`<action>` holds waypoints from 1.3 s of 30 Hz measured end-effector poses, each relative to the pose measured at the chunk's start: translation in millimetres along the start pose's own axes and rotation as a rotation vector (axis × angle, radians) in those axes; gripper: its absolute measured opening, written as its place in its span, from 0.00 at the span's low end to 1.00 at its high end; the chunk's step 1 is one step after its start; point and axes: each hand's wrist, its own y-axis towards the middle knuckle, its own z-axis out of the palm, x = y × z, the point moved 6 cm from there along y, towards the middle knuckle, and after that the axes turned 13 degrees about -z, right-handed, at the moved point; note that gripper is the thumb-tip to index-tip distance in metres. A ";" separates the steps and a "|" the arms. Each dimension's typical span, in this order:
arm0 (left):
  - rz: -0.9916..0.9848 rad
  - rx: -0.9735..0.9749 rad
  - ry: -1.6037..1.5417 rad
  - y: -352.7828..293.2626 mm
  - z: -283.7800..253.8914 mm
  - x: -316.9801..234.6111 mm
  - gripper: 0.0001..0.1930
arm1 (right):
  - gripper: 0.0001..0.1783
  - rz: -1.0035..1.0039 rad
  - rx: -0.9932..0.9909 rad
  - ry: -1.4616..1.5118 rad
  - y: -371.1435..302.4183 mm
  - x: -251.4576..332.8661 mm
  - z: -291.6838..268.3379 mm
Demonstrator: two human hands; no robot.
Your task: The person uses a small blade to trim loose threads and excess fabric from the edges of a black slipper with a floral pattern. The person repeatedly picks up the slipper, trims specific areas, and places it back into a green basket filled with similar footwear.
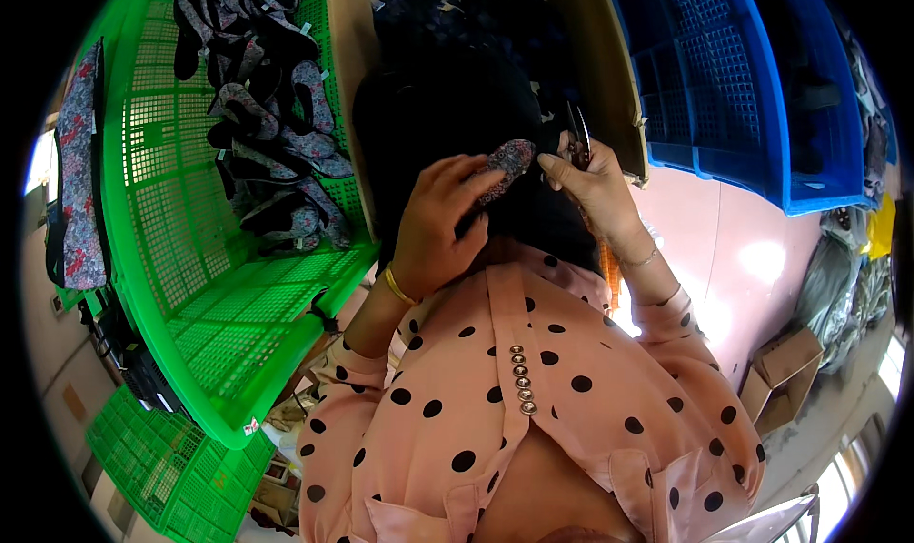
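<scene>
My left hand (443, 221) is closed round a small padded piece of floral fabric (506, 168), grey with a speckled print and a rounded end. The fingers hide part of it. Just to its right, my right hand (602, 189) grips a pair of small scissors (580, 136), their blades pointing up and away from me. The right thumb lies close to the fabric piece; whether it touches cannot be made out. Black cloth (438, 115) lies beneath and beyond both hands.
A green plastic crate (205, 324) on the left holds several floral, black-edged fabric pieces (276, 143). Ahead stands a cardboard box (605, 67) with dark patterned fabric in it. Blue crates (709, 77) stand at the right, and a small open carton (783, 372) sits lower right.
</scene>
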 end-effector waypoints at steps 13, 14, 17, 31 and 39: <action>-0.382 0.492 -0.637 69.1 34.0 15.8 0.07 | 0.19 -0.199 0.191 -0.719 -15.3 32.7 -25.3; -0.382 0.505 -0.658 71.1 33.7 14.3 0.07 | 0.21 -0.110 0.269 -0.759 -19.0 27.4 -27.1; -0.372 0.531 -0.708 74.7 36.6 13.6 0.06 | 0.22 -0.112 0.391 -0.761 -21.0 25.0 -20.8; -0.290 0.500 -0.717 73.1 38.8 6.8 0.05 | 0.26 -0.137 0.417 -0.945 -6.3 24.5 -3.6; -0.218 0.307 -0.605 77.7 31.6 2.4 0.09 | 0.27 -0.238 0.464 -1.078 -5.4 31.1 3.5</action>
